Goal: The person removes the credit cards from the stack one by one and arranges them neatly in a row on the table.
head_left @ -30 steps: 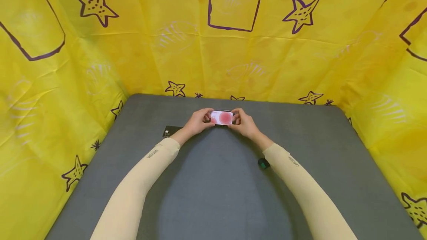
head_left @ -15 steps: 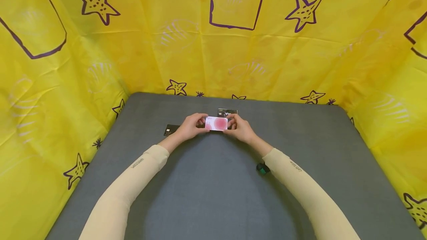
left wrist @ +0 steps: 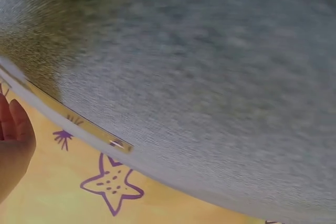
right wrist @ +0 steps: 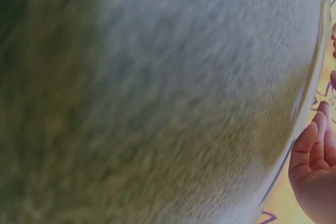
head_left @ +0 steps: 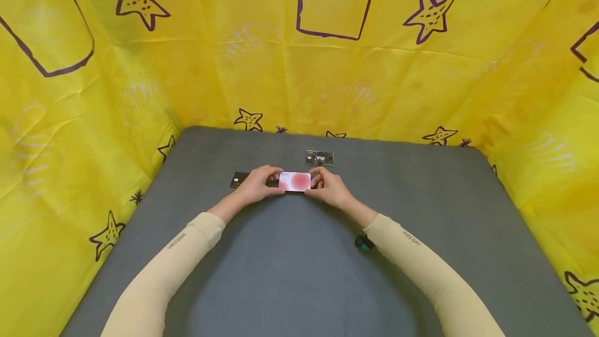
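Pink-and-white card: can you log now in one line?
pink-and-white card: held | left fingers: pinch left end | right fingers: pinch right end | far black card: on table

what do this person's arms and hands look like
The left sleeve and right sleeve are pale cream, each with small dark lettering. The left hand and right hand are ungloved. A black-and-green object shows beside the right sleeve; whether it is worn is unclear.

Bright, even light fills the head view, keeping the yellow fabric walls (head_left: 262, 79) clear; soft shadows lie on the grey table (head_left: 299, 280) between the sleeves (head_left: 161, 264). The wrist views are dimmer, the table blurred, grainy and darkly shadowed in patches, its edge bent into a curve.
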{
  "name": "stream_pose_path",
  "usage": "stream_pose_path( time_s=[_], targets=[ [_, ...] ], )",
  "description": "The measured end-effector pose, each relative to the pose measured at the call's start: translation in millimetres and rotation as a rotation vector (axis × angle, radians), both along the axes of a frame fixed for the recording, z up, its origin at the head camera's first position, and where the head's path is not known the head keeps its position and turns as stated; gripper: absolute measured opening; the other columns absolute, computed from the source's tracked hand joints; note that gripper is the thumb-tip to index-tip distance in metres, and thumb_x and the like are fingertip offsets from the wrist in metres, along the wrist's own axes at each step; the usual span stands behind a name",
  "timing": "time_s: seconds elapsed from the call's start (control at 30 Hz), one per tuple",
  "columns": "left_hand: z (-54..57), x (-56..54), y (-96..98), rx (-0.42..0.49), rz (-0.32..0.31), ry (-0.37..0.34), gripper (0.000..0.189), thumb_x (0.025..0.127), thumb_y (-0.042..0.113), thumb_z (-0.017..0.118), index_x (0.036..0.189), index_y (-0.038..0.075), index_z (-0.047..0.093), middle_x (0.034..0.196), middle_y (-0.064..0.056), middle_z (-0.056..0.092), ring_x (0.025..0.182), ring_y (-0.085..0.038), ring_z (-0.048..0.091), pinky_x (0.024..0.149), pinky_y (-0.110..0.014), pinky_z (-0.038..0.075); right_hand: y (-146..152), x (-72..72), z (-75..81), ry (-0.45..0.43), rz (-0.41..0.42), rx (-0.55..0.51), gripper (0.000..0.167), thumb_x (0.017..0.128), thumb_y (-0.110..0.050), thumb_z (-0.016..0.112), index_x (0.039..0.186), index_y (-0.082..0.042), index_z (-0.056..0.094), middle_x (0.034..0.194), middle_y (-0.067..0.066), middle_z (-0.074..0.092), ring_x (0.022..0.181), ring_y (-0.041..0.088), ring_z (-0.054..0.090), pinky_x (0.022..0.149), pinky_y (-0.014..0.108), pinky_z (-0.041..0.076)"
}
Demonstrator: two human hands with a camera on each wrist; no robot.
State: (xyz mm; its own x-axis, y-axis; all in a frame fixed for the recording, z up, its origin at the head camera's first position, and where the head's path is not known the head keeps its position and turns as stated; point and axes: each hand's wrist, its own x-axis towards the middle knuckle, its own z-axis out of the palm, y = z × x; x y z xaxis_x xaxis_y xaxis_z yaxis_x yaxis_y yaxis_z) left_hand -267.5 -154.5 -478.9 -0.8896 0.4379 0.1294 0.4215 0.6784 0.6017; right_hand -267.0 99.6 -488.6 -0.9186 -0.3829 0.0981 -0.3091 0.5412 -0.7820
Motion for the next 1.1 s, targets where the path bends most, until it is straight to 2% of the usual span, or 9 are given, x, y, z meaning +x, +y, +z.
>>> stream_pose_path(
  time_s=[0.2,0.43,0.63,0.8,1.1],
  targets=[
    [-2.7,3.1,-12.2,-0.046,-0.011,0.043,0.053,0.078,0.027,0.083,0.121,0.003,0.065,0.097,-0.006,0.059,0.093,-0.024,0.051,0.086,-0.040,0.041,-8.3,1.6,0.1,-0.006,0.017,0.000,0.052,0.076,-0.016,0.084,0.119,-0.004,0.058,0.085,0.003,0.068,0.063,0.010,0.054,0.059,0.021,0.041],
    [-2.7,3.2,-25.2,-0.098,-0.045,0.024,0.057,0.081,0.030,0.081,0.126,0.002,0.062,0.108,-0.010,0.062,0.102,-0.027,0.051,0.093,-0.044,0.041,-16.8,2.4,0.8,-0.018,0.011,0.006,0.046,0.078,-0.018,0.083,0.115,-0.003,0.062,0.084,0.000,0.069,0.069,0.009,0.059,0.063,0.021,0.045],
    [1.1,1.4,-31.5,-0.114,-0.034,0.034,0.058,0.080,0.034,0.081,0.127,0.005,0.063,0.114,-0.010,0.061,0.105,-0.027,0.050,0.092,-0.043,0.043,-22.8,-1.2,-2.4,-0.031,0.000,-0.001,0.050,0.075,-0.019,0.085,0.117,-0.003,0.062,0.085,0.000,0.069,0.070,0.008,0.060,0.064,0.021,0.046],
    [1.2,-3.6,-36.0,-0.118,-0.040,0.040,0.057,0.079,0.034,0.082,0.126,0.007,0.064,0.116,-0.010,0.061,0.108,-0.026,0.048,0.094,-0.043,0.042,-26.6,-2.7,-2.2,-0.005,0.028,0.029,0.051,0.075,-0.017,0.085,0.118,-0.002,0.062,0.085,0.002,0.069,0.067,0.007,0.058,0.064,0.020,0.045],
    [-7.3,-10.6,-46.9,-0.136,-0.049,0.037,0.057,0.079,0.036,0.081,0.126,0.007,0.065,0.117,-0.011,0.062,0.109,-0.027,0.045,0.095,-0.044,0.039,-32.9,-6.5,-0.7,0.074,0.088,0.143,0.049,0.078,-0.023,0.083,0.117,-0.001,0.063,0.078,-0.001,0.065,0.063,0.008,0.053,0.063,0.023,0.045]
  ],
)
